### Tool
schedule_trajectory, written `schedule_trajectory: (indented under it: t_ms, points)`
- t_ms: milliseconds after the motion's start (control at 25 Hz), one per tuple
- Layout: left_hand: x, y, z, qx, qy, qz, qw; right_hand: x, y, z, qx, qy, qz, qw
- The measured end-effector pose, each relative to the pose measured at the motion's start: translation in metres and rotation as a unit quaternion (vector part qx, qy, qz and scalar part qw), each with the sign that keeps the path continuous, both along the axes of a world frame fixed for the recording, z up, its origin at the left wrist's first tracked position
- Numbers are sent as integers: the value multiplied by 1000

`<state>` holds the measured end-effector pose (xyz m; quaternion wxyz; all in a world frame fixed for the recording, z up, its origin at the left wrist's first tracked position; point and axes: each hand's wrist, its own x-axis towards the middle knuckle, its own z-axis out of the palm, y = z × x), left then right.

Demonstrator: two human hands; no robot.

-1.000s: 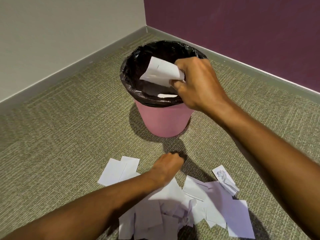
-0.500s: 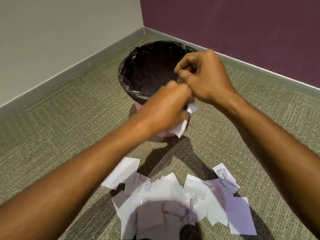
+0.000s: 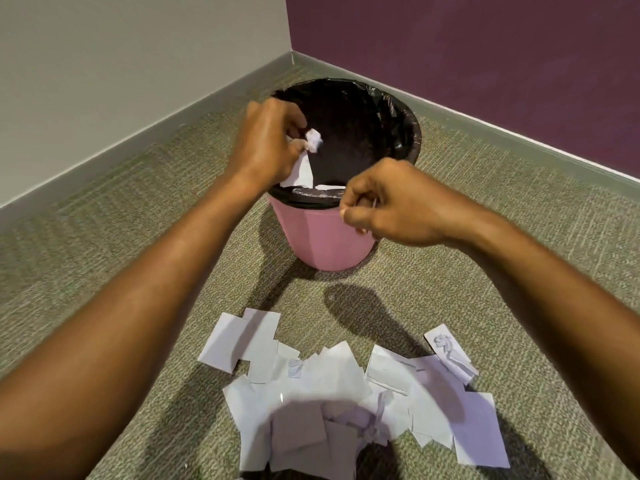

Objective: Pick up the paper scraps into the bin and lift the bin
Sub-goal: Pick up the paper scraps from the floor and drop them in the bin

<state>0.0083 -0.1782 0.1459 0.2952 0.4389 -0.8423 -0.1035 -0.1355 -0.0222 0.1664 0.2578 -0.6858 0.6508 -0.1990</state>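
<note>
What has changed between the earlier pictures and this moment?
The left hand rose from the paper pile on the carpet and now holds scraps over the mouth of the bin. The right hand let its sheet go into the bin and drew back toward the near rim, fingers curled, with no paper visible in it. The bin and most of the pile stayed in place.

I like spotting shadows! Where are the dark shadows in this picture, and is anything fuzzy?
Head view: dark shadows lie on the carpet beneath both arms, and one darkens the near end of the paper scraps. The crumpled bit in the left hand looks slightly blurred. The wide lens bends the baseboard. The bin's black liner shows small shiny glints.
</note>
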Motion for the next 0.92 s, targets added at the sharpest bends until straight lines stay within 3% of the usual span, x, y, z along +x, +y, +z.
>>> schedule_trajectory:
  t_ms: [360,520,680,920]
  points:
    - [3,-10,-9,-33,34,19,999,1,4,-13,74,-11,35,997]
    - [18,13,0,-160,64,-72,982,22,5,-56,129,4,102,986]
    - [46,45,-9,1,8,-261,965,41,1,-132,246,76,164,952]
    - [82,58,-67,87,-174,-282,939,57,10,-199,301,171,206,915]
